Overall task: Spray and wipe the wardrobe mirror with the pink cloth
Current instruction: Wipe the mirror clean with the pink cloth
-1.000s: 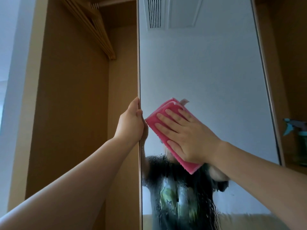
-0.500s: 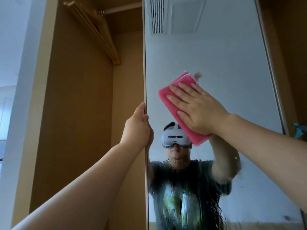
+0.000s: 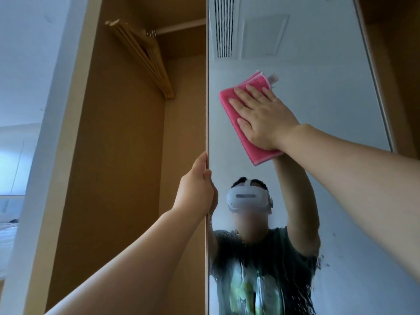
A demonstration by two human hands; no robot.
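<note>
The wardrobe mirror fills the right half of the view, on an open door. A folded pink cloth lies flat against the glass in its upper part. My right hand presses on the cloth with fingers spread. My left hand grips the mirror door's left edge, lower down. The lower glass is streaked with wet spray droplets. The spray bottle is out of view.
The open wardrobe compartment is to the left, with several wooden hangers on a rail near the top. A white wall stands further left. The mirror reflects a person wearing a headset and a ceiling vent.
My right hand has slid the pink cloth up the mirror from the middle to the upper part. My left hand has kept its grip on the door edge. The view has tilted upward.
</note>
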